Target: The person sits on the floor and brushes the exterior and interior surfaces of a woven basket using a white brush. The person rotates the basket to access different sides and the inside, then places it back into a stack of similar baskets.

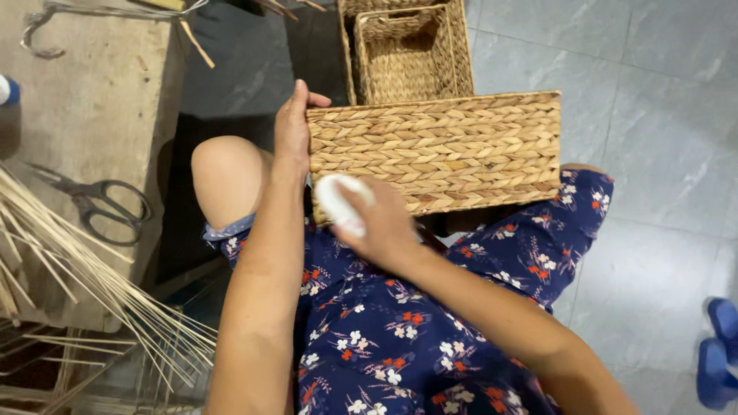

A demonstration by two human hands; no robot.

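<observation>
A rectangular woven straw basket rests on my lap, its braided side facing up. My left hand grips the basket's left end, thumb over the far corner. My right hand holds a small white oval object pressed against the basket's near left edge. What the white object is cannot be made out.
Two more nested woven baskets stand on the grey tiled floor ahead. On the wooden bench at left lie black-handled scissors and a bundle of thin pale reeds. Blue slippers sit at the lower right.
</observation>
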